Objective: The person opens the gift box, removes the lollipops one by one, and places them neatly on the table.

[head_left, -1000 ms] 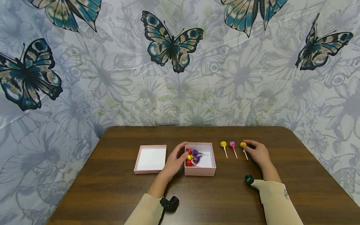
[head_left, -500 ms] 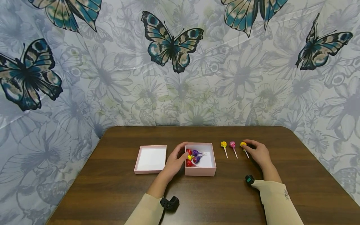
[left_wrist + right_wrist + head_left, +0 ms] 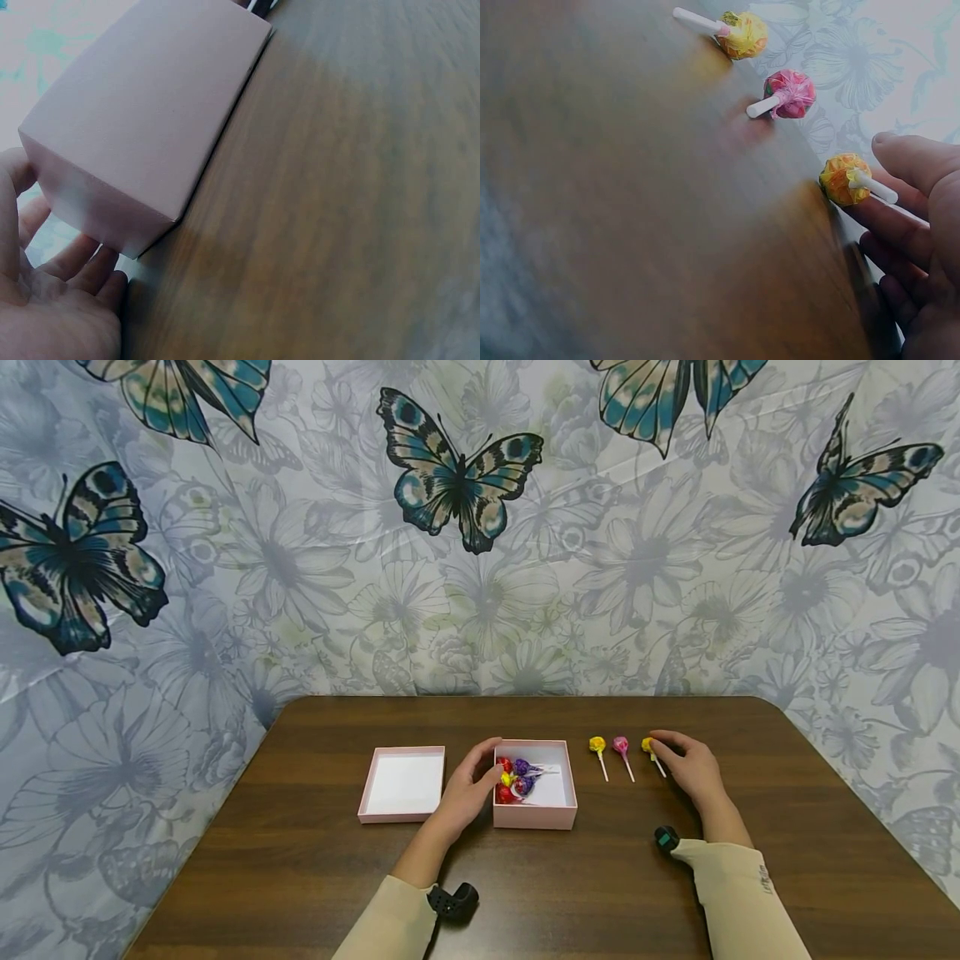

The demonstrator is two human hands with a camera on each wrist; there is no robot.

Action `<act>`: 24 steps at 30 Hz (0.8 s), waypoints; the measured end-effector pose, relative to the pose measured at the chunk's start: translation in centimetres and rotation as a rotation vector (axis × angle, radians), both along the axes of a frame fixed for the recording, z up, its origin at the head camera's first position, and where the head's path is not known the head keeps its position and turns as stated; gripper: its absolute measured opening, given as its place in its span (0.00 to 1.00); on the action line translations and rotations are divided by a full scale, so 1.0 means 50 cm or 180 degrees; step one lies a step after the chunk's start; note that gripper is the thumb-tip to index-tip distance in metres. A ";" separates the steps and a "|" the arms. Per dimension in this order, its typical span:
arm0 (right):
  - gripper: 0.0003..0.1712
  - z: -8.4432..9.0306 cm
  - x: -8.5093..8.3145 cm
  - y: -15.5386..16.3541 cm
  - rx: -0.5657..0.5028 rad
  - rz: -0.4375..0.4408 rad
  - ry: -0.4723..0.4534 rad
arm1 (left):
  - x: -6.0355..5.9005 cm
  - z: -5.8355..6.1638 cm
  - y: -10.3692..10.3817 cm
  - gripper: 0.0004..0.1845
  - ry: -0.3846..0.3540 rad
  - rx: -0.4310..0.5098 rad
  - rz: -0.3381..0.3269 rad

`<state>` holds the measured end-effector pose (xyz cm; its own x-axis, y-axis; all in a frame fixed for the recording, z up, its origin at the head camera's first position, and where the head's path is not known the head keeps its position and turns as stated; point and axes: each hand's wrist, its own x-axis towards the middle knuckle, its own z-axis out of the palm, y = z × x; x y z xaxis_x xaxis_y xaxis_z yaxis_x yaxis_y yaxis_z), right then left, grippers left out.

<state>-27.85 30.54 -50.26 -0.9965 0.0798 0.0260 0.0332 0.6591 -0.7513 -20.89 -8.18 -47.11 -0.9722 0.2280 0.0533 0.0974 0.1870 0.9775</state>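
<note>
My left hand [image 3: 467, 787] grips the left wall of an open pink box [image 3: 534, 817], its thumb over the rim. In the left wrist view, fingers [image 3: 71, 259] lie against the box's pink side [image 3: 150, 112]. Several red, purple and yellow lollipops [image 3: 522, 786] lie inside on the left. My right hand [image 3: 692, 770] is at a yellow lollipop [image 3: 845, 180] on the table, with the thumb [image 3: 907, 156] apart from it and a finger close behind, perhaps touching. Left of it lie a pink lollipop [image 3: 620, 745] and another yellow lollipop [image 3: 597, 745], heads away from me.
The shallow pink lid [image 3: 405, 783], white inside, lies left of the box on the brown wooden table [image 3: 555, 893]. Behind the table's far edge hangs a cloth [image 3: 480, 635] printed with butterflies and flowers.
The yellow lollipop by my right hand has turned slightly, its stick end swinging right. The thumb and fingers there have shifted a little. My left hand and the box stay put.
</note>
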 end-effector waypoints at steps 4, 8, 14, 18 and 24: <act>0.33 0.003 0.001 0.002 -0.0135 -0.0018 0.0037 | 0.002 0.005 0.001 0.26 0.0012 -0.0018 0.0002; 0.32 0.010 0.006 0.004 -0.0360 -0.0068 0.0144 | -0.006 -0.006 0.001 0.26 -0.0016 -0.0005 0.0010; 0.30 0.023 0.011 0.006 -0.0397 -0.0145 0.0283 | -0.034 -0.059 0.003 0.26 -0.0020 -0.0014 0.0123; 0.29 0.040 0.011 0.001 -0.0301 -0.0183 0.0469 | -0.040 -0.073 0.001 0.26 0.0024 -0.0033 0.0149; 0.28 0.090 0.018 -0.023 -0.0244 -0.0124 0.0741 | -0.039 -0.073 0.001 0.26 0.0083 0.0010 0.0110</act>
